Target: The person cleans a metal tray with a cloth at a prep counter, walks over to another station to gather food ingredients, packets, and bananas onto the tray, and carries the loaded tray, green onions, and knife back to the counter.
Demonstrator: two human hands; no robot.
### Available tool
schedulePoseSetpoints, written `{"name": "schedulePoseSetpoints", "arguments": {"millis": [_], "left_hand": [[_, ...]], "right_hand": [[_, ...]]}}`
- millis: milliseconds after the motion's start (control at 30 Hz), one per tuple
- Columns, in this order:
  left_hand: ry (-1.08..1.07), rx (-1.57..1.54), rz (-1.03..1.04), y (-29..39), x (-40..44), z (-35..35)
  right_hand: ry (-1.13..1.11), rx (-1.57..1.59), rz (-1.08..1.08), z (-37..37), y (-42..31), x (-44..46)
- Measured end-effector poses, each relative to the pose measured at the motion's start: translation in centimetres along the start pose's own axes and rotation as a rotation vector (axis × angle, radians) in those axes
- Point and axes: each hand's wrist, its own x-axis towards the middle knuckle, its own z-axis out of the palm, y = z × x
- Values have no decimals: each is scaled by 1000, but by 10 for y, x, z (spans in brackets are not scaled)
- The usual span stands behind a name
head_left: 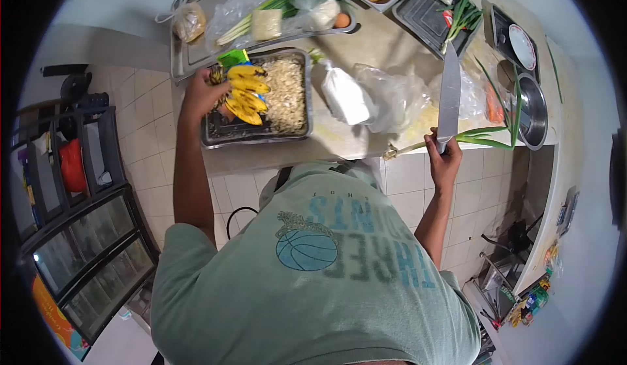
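My left hand [204,94] is closed around the stem end of a bunch of ripe yellow bananas [247,96], over the left part of a black tray [308,78]. Pale chopped-looking food [286,94] fills that tray's right side, and a green packet [233,58] lies behind the bananas. In my right hand [445,159] is the handle of a large kitchen knife [449,94], its broad blade pointing away from me. A spring onion [480,133] lies by this hand along the counter's front edge, its root end to the left.
A white-filled plastic bag [346,95] and crumpled clear bags [392,100] lie mid-counter. Behind, a metal tray [179,58] holds leeks, an egg [342,20] and bagged foods. A dark tray [418,22] with greens and a metal bowl [532,113] stand right.
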Motion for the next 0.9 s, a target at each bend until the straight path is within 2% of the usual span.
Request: {"name": "schedulePoseSetpoints", "arguments": {"millis": [100, 300, 400, 500, 533, 633, 667, 700, 733, 767, 800, 833, 900], "left_hand": [[61, -150, -145, -60, -18, 20], [264, -209, -239, -94, -58, 59], [325, -72, -225, -111, -60, 78], [332, 34, -71, -130, -53, 90], [313, 27, -78, -129, -55, 88], [670, 474, 301, -58, -78, 69], [702, 376, 457, -33, -74, 68], [495, 82, 535, -12, -66, 74], [347, -124, 526, 2, -54, 99], [106, -544, 481, 22, -41, 128], [34, -645, 460, 45, -29, 156], [-101, -616, 294, 56, -9, 192], [-17, -219, 323, 98, 11, 227]], "right_hand": [[11, 35, 4, 45, -5, -26], [58, 120, 53, 93, -25, -82], [79, 119, 67, 101, -23, -96], [105, 137, 54, 100, -24, -97], [113, 129, 53, 98, -22, -98], [176, 164, 50, 93, -12, -105], [203, 185, 48, 91, -9, -109], [209, 171, 62, 89, -8, -111], [214, 158, 75, 88, -9, -115], [219, 144, 89, 89, -10, -119], [220, 175, 95, 90, -8, -122], [203, 152, 95, 89, -7, -123], [178, 104, 92, 84, -4, -122]]}}
